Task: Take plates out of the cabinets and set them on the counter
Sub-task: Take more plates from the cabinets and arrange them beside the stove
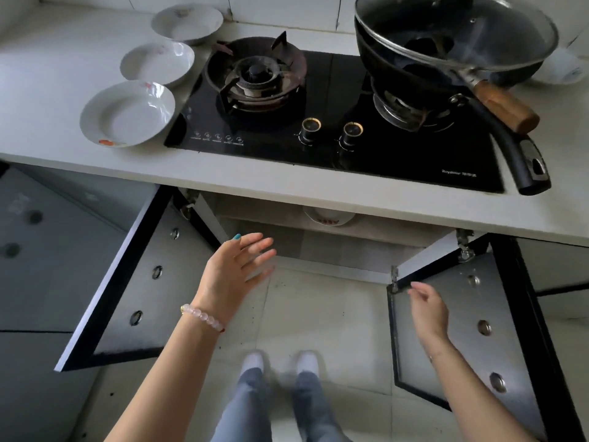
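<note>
Head view: left hand (236,269) spread, fingers straight, holding nothing, in front of the open cabinet (318,247), bead bracelet (204,315) at its wrist; right hand (427,309) loose, fingers lightly curled, empty, just beside the inner edge of the right door (471,330); left door (134,282) swung wide. Inside, just under the surface (287,193) edge, one plate (328,217), half hidden. Up on the surface, left of the hob (318,129), a row of three: near plate (127,114), middle plate (157,63), far plate (186,23). Lidded wok (382,55) on the right burner
</note>
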`<move>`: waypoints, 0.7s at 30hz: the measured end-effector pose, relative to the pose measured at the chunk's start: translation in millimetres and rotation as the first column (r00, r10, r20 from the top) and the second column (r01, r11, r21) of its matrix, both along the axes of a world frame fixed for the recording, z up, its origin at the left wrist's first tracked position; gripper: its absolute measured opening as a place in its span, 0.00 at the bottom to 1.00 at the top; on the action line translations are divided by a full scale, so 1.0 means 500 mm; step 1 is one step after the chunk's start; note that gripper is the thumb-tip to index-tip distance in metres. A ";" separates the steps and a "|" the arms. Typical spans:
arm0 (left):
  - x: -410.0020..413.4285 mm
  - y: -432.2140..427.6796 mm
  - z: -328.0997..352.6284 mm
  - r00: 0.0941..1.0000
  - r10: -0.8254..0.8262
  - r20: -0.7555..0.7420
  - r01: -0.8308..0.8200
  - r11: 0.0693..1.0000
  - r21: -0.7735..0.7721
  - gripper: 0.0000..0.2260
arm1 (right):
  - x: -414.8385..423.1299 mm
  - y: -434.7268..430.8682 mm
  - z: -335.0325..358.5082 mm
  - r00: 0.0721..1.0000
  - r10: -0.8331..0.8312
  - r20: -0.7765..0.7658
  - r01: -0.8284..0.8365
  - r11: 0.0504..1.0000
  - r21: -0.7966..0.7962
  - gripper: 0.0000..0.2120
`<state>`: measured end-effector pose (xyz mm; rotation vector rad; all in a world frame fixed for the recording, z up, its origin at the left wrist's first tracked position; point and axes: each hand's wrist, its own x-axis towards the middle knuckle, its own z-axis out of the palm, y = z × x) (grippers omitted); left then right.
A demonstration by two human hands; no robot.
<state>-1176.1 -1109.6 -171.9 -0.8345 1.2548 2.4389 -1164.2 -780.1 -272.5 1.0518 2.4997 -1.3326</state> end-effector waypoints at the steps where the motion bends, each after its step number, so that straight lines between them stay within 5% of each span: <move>1: -0.002 -0.008 -0.008 1.000 0.010 0.007 -0.010 1.000 0.024 0.16 | -0.024 -0.022 -0.015 1.000 -0.024 0.017 0.026 0.994 -0.110 0.11; 7: -0.045 -0.051 -0.115 0.997 0.005 0.071 -0.010 0.998 0.058 0.16 | -0.143 -0.122 -0.150 0.946 -0.143 0.290 0.298 0.732 -0.612 0.09; 11: -0.081 -0.082 -0.218 0.996 0.015 0.089 -0.025 0.994 0.111 0.15 | -0.212 -0.175 -0.262 0.906 -0.190 0.378 0.411 0.611 -0.677 0.08; 21: -0.128 -0.081 -0.405 0.995 -0.010 0.104 -0.016 0.970 0.244 0.15 | -0.387 -0.241 -0.414 0.878 -0.351 0.326 0.458 0.417 -0.785 0.18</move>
